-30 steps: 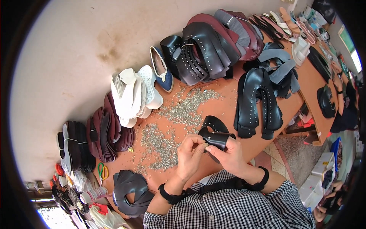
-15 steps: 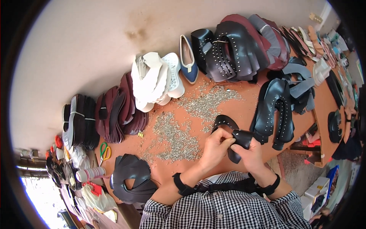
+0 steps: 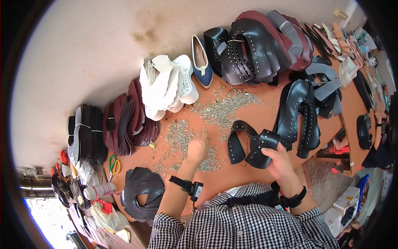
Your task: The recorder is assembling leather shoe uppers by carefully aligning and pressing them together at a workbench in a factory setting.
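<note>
My right hand (image 3: 278, 161) grips a black leather shoe upper (image 3: 248, 143) by its end, thumb on top and fingers underneath. A few small studs dot the curved piece. My left hand (image 3: 198, 147) is down at the scattered metal studs (image 3: 224, 108) on the table, its fingers drawn together. Whether a stud is between the fingertips is too small to see. Right of the held upper lie finished-looking black studded uppers (image 3: 300, 116), bent into arches.
Along the wall stand maroon uppers (image 3: 120, 124), white pieces with white soles (image 3: 166, 83), a blue shoe (image 3: 202, 62) and stacked black studded uppers (image 3: 257, 54). Scissors (image 3: 113, 166), a thread cone (image 3: 99, 190) and dark uppers (image 3: 145, 189) lie at the left.
My left hand has let go of the upper and moved left to the studs. The upper, still in my right hand, has turned and now lies more spread open.
</note>
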